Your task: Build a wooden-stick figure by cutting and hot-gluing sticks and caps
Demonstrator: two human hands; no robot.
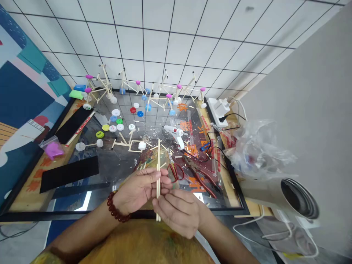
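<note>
At lower centre, the left hand (137,189) and right hand (179,212) both pinch the thin pale wooden sticks (158,183), best kept parallel with light, even finger pressure.

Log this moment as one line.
left hand: pinching thin pale wooden sticks | right hand: gripping their nearer part | nearby: red-handled metal scissors, white plastic glue gun

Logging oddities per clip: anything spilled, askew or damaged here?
Yes. White scraps are scattered across the tabletop around the glue gun and scissors, like litter. One stick frame seems to lie flat, unlike the pink-topped frames standing behind. The held sticks look straight.
</note>
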